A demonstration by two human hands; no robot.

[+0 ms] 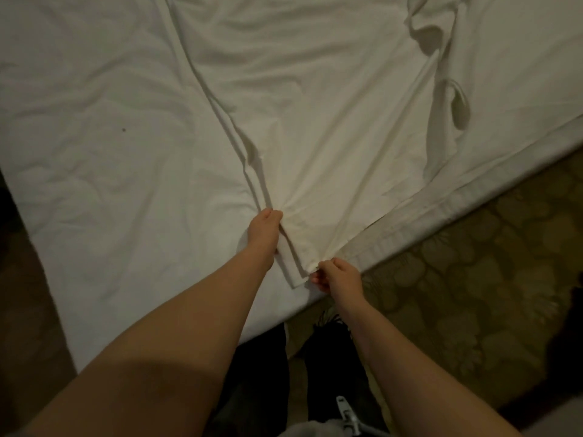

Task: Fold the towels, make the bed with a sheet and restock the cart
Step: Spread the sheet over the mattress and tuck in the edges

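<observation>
Below you: bed (94,159), covered in wrinkled white fabric, fills most of the view. Its near corner points toward your legs. One small dark speck (123,129) on the left area. Lighting dim.

Floor: patterned olive carpet (479,279) along the bed's right edge; a darker strip of floor past the left edge.

Task item: loose white sheet (315,127) lies on top of the bed, centre to right. It is creased, with raised folds at upper right, and narrows to a layered corner near the bed's corner.

Hands: both arms bare, reaching forward over the bed corner.
- Left hand (263,231): fingers curled down, gripping the gathered left fold of the sheet where the creases converge.
- Right hand (337,275): just beside the bed's right edge, nearer you, fingertips pinching the sheet's corner.

The two hands are near each other, not touching; the sheet's corner spans between them.
</observation>
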